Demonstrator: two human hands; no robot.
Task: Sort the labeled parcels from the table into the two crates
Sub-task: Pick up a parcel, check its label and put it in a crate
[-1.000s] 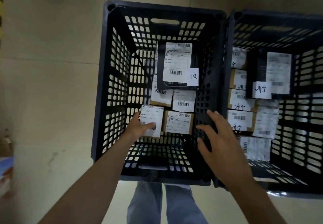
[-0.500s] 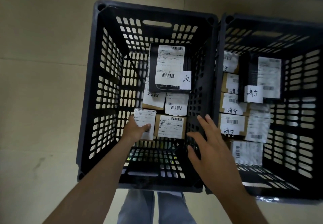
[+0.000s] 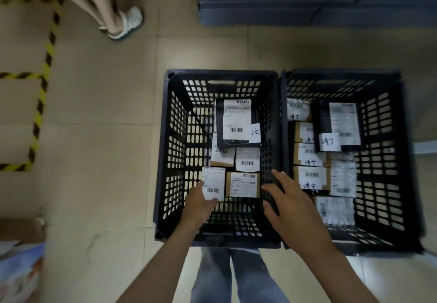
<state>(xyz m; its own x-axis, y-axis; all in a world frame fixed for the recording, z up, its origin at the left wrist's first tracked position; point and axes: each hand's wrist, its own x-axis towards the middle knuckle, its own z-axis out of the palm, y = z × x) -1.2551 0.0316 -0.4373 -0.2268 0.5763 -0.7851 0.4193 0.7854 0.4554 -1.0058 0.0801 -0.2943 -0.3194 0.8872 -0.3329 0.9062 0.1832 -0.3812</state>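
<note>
two black plastic crates stand side by side on the tiled floor [image 3: 106, 125], and they touch each other. the left hand [image 3: 197, 205] reaches into the left crate [image 3: 165, 151] and holds a small parcel [image 3: 212, 182] with a white label at its near end. the thumb lies on the near edge of the label. the other fingers are hidden under the parcel, so i cannot tell how far they curl. this small parcel is low in the crate, at the near left of the pile, just beside a brown parcel [image 3: 243, 184] on its right. farther back lies a black parcel [image 3: 236, 123] with a long label and a handwritten note.

the right hand [image 3: 295, 208] is above the wall between the two crates. its fingers [image 3: 280, 177] are spread and nearly straight, and it holds nothing. i cannot tell if it touches the wall. the small parcel is to the left of these fingers, with the brown parcel between them.

the right crate [image 3: 408, 160] holds more labelled parcels, several with the same handwritten word.

at the top left a foot in a white sandal [image 3: 128, 22] stands on the floor, and yellow and black tape [image 3: 39, 113] marks the floor at the left.
</note>
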